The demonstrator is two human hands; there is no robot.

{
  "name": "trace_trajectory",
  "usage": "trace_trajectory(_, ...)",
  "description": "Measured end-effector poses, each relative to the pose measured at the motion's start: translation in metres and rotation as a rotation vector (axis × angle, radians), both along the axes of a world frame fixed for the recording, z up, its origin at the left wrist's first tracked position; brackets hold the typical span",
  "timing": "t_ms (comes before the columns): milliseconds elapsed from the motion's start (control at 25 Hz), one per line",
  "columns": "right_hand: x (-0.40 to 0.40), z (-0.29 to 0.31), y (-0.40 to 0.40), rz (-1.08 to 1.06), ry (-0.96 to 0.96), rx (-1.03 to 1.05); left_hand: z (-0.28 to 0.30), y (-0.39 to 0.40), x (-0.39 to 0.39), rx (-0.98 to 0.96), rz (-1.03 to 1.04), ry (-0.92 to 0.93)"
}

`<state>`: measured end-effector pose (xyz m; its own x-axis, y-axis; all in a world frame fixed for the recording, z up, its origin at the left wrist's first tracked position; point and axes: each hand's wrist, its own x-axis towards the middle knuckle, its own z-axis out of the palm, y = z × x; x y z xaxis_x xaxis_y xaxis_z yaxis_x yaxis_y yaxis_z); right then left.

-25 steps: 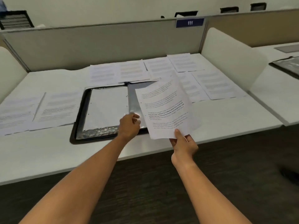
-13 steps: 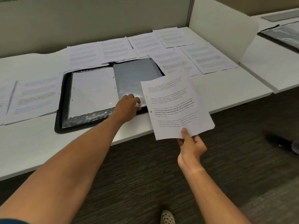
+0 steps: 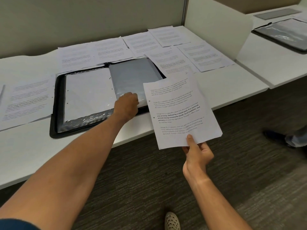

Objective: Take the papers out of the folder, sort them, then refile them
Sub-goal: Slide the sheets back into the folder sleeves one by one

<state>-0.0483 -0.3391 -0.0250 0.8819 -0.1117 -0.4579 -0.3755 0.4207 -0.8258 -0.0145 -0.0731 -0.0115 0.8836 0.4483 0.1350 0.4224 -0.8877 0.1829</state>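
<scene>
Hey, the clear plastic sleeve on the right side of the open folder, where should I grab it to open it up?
Probably the sleeve at its near bottom corner, coming from the desk's front edge. There the left hand already rests, the plastic looks lifted, and the right hand pinches the sheet nearby.

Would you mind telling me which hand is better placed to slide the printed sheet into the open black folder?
The right hand: it pinches the printed white sheet beside the open black folder. The left hand grips the clear plastic sleeve, probably opening it.
</scene>
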Motion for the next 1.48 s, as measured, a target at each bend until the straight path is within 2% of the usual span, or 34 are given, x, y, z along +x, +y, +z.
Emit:
trace_trajectory(120, -0.012, 0.002, -0.007, -0.015, -0.043, -0.035, 0.008, 0.005, 0.002, -0.298, 0.152, -0.147)
trace_trajectory(240, -0.026, 0.003, -0.015, -0.016, -0.087, -0.061, 0.014, 0.008, 0.001, -0.361, 0.223, -0.204)
trace_trajectory(640, -0.078, 0.005, -0.020, -0.011, -0.208, -0.150, 0.025, -0.001, -0.004, -0.299, 0.305, -0.211)
trace_trajectory(800, -0.089, 0.001, -0.003, 0.070, -0.204, -0.143, 0.026, -0.002, -0.006, -0.278, 0.275, -0.200)
trace_trajectory(960, -0.102, -0.007, 0.010, 0.188, -0.111, -0.153, 0.026, -0.003, -0.005, -0.202, 0.227, -0.183)
trace_trajectory(1160, -0.094, -0.010, 0.010, 0.197, -0.060, -0.135, 0.029, -0.006, 0.000, -0.055, 0.144, -0.147)
trace_trajectory(1480, -0.079, -0.008, 0.003, 0.263, -0.149, -0.232, 0.031, -0.016, 0.027, 0.055, 0.042, -0.132)
